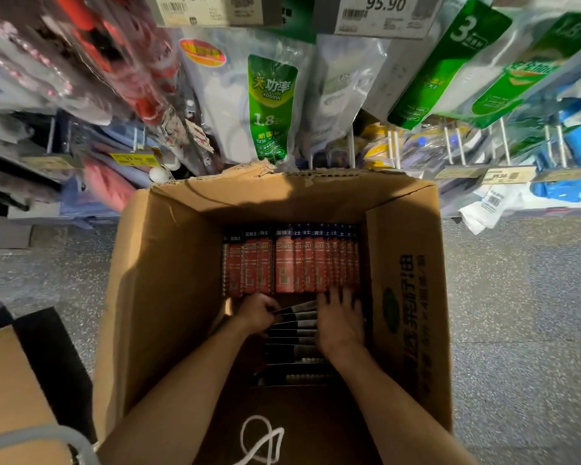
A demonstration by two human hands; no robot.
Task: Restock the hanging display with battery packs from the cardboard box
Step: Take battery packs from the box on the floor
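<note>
- Hands work inside the cardboard box (pixel 168 263): left hand (pixel 257 310) pinching a dark pack (pixel 294 317), right hand (pixel 341 317) spread flat beside it.
- Red battery packs (pixel 291 266) stand just beyond both grips; none hung yet, restocking barely begun.

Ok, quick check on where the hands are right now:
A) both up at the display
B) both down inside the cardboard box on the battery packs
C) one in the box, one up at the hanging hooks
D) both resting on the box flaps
B: the left hand and right hand are both inside the cardboard box, on the dark packs just below the row of red battery packs.
</note>
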